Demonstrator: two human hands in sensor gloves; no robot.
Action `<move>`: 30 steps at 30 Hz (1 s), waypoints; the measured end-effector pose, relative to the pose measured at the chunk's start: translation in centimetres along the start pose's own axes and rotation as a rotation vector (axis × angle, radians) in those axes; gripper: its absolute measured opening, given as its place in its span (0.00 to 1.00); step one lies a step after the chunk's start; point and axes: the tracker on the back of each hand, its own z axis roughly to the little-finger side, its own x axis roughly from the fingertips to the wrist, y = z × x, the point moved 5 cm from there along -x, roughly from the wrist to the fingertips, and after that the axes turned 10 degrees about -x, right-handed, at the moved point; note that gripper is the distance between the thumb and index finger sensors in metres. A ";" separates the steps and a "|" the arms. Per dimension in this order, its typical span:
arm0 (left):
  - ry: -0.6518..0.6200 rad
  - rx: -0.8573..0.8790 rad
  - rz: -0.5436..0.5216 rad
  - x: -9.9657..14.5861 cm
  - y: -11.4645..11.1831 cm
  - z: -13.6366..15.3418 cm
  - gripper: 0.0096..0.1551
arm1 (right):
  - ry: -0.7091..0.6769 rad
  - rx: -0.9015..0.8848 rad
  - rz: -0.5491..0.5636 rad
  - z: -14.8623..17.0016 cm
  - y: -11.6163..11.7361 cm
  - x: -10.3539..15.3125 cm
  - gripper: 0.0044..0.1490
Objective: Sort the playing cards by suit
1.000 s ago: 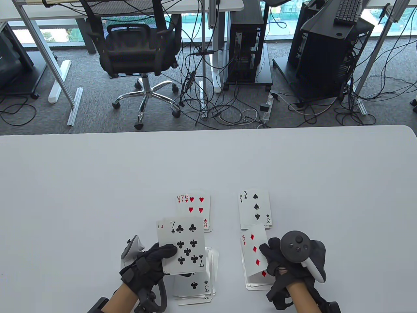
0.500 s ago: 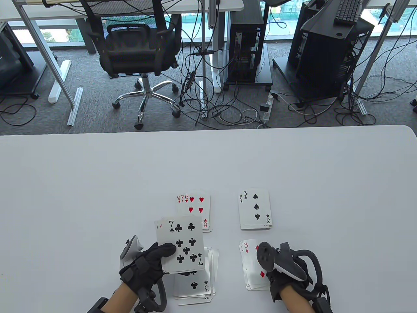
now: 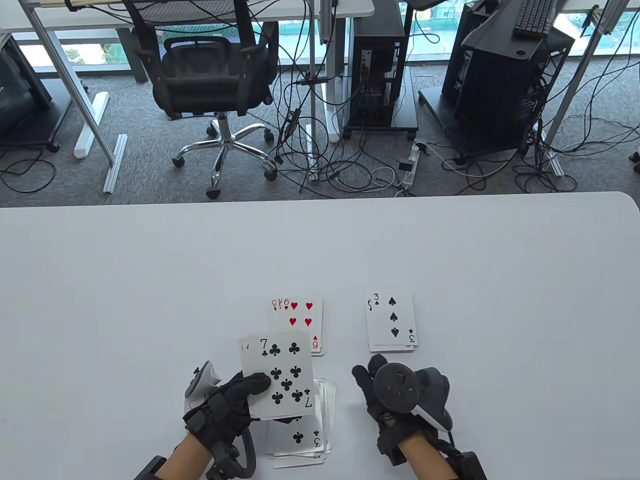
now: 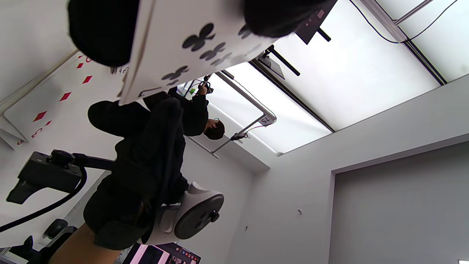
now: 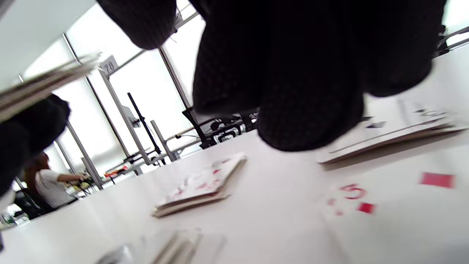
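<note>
White table (image 3: pixel 150 275), left hand (image 3: pixel 227 405) holding card deck (image 3: pixel 278 375), right hand (image 3: pixel 395 400) empty

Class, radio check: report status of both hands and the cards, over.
Left hand grips the deck, seven of clubs on top. Right hand empty, above the diamonds pile. Nothing blocking the clubs pile.

On the table (image 3: pixel 150 280) four piles of cards sit near the front edge. The heart pile (image 3: pixel 298 320) lies behind the club pile (image 3: pixel 300 440); the spade pile (image 3: pixel 391 322) sits to their right. The diamond pile (image 5: pixel 370 205) lies in front of the spades, under the right hand (image 3: pixel 400 400). The left hand (image 3: pixel 225 410) holds a deck (image 3: pixel 277 375) above the clubs.
</note>
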 end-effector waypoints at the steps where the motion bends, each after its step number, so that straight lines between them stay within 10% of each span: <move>1: 0.000 0.000 0.000 0.0 0.0 0.0 0.31 | -0.021 -0.056 0.006 -0.6 0.3 -0.1 0.38; 10: 0.003 -0.009 0.008 0.0 0.0 0.1 0.31 | -0.048 -0.335 -0.079 -2.6 5.6 0.4 0.51; 18: -0.003 0.002 0.047 -0.2 -0.4 0.2 0.32 | -0.049 -0.459 0.011 -2.2 5.0 0.9 0.28; 30: -0.030 0.000 0.014 -0.2 0.1 -0.3 0.31 | 0.038 -0.474 0.145 1.1 2.7 0.7 0.26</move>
